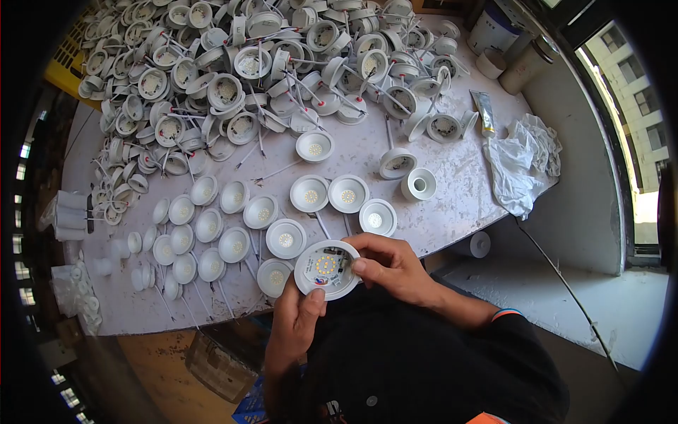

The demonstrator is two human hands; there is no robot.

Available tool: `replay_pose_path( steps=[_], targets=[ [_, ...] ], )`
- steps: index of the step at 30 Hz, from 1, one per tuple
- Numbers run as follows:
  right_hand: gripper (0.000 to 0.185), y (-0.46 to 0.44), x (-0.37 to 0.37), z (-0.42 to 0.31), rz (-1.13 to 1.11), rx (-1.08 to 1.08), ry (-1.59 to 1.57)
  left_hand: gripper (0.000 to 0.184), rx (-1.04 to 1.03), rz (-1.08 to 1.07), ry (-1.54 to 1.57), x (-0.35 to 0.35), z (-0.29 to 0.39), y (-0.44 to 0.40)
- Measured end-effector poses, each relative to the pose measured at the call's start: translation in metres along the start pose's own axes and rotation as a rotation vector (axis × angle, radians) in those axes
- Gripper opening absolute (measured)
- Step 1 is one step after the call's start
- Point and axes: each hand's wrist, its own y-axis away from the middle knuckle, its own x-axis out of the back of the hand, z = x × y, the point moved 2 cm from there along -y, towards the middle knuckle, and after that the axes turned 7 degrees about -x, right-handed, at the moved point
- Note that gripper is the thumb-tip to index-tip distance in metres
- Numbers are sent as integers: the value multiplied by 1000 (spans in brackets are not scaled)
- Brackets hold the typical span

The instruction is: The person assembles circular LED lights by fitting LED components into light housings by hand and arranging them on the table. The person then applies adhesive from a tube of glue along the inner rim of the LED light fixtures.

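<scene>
Fingers pinching on both sides: left hand (295, 324) at the lower rim of a round white lamp housing (335, 285), right hand (397, 268) at its upper right rim, thumbs on the face. Housing held up by the table's (459, 201) near edge, around the middle. Leftward, tight: white lamps (234, 244) crowd toward the left edge; a heap (226, 92) fills the far side. Rightward, roomier: scuffed tabletop reaches to a cloth (512, 173) at the right corner. Housing face open, yellow dots ringed inside, red and blue wire low.

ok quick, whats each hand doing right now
Left hand: closed, holding the near rim of a round white lamp.
Right hand: closed, holding the same lamp's right rim.
</scene>
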Motion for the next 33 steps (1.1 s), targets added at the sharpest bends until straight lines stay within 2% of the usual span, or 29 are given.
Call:
replay_pose_path(
  steps=[3, 4, 5, 7, 8, 9, 11, 12, 13, 15, 18, 20, 21, 23, 25, 27, 28, 29, 33],
  targets=[
    [33, -1, 0, 5, -13, 4, -15, 33, -15, 34, -27, 1, -15, -3],
    [33, 1, -2, 1, -25, 128, 95, 34, 3, 55, -34, 1, -21, -3],
    [32, 1, -4, 4, 13, 134, 130, 34, -13, 27, -16, 1, -22, -5],
    [34, 1, -4, 3, -20, -1, -88, 28, 4, -3, 65, 4, -24, -2],
    [34, 1, 0, 6, 1, 5, -83, 39, 7, -33, 145, 3, -25, 0],
    [34, -3, 6, 12, -41, -36, -134, 39, -2, -50, 151, 0, -23, -1],
    [33, -6, 9, 16, -78, -67, -177, 62, 1, -134, 258, -5, -17, -5],
    [31, -5, 6, 18, -100, -64, -191, 83, 60, -167, 295, -6, -24, -9],
    [30, -3, 4, 21, -123, -62, -209, 83, 61, -172, 294, -7, -24, -10],
    [30, -4, 5, 21, -97, -64, -205, 83, 55, -185, 493, -11, -23, -12],
    [29, -3, 13, 17, 19, -66, -151, 79, 136, -158, 487, -12, -34, -10],
    [25, -2, 24, 15, 125, 81, 56, 75, 180, -105, 433, -15, -39, -10],
    [25, -2, 32, 14, 128, 82, 52, 75, 183, -109, 430, -18, -38, -11],
    [21, 0, 60, 3, 514, 472, 591, 67, 72, -88, 487, -22, -34, -14],
    [28, -3, 92, 2, 745, 623, 904, 68, 64, -73, 609, -20, -33, -14],
    [36, -2, 115, 0, 823, 563, 1087, 69, 53, -55, 727, -18, -32, -14],
    [48, -3, 124, 5, 826, 498, 1174, 69, 92, 23, 776, -15, -34, -14],
    [48, -3, 129, 6, 825, 499, 1173, 70, 131, 101, 824, -13, -36, -13],
    [59, -5, 138, 10, 772, 423, 1251, 68, 111, 130, 806, -7, -42, -10]
  ],
)
